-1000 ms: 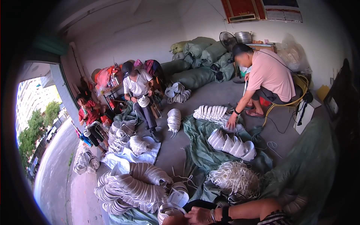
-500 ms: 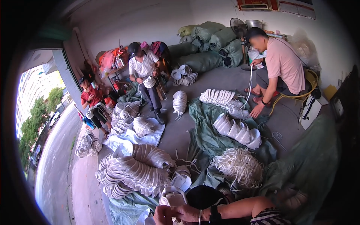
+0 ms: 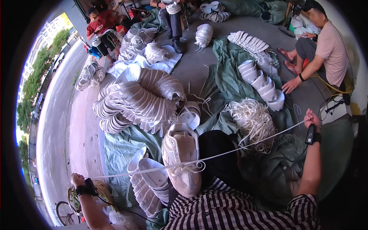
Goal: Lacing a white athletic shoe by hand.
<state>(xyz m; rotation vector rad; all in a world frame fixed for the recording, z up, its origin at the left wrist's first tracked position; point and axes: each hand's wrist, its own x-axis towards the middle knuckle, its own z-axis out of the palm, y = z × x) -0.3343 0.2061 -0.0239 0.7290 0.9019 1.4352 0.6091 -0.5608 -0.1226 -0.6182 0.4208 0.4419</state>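
Note:
Both my arms are spread wide, pulling a white shoelace [image 3: 226, 155] straight between them. My left hand [image 3: 78, 179] is closed on one end at the lower left. At the right, my right hand [image 3: 311, 117] grips the other end, raised higher. Midway, the lace crosses a cream-white sneaker upper [image 3: 181, 153] that rests toe toward me on my lap. A small curl of lace stands by the upper's side; whether the lace runs through the eyelets I cannot tell. Nested white shoe uppers [image 3: 149, 180] lie just left of it.
A large heap of stacked uppers [image 3: 142, 99] lies ahead on green sheeting. A tangled pile of white laces [image 3: 253, 120] sits right of my knee. A co-worker in pink [image 3: 331, 50] sits at the right; others sit at the far left. A bicycle [image 3: 67, 212] stands lower left.
My hands were together low over the upper; now they are far apart with the lace taut. The view has tipped downward. The pink-shirted co-worker no longer holds up a lace.

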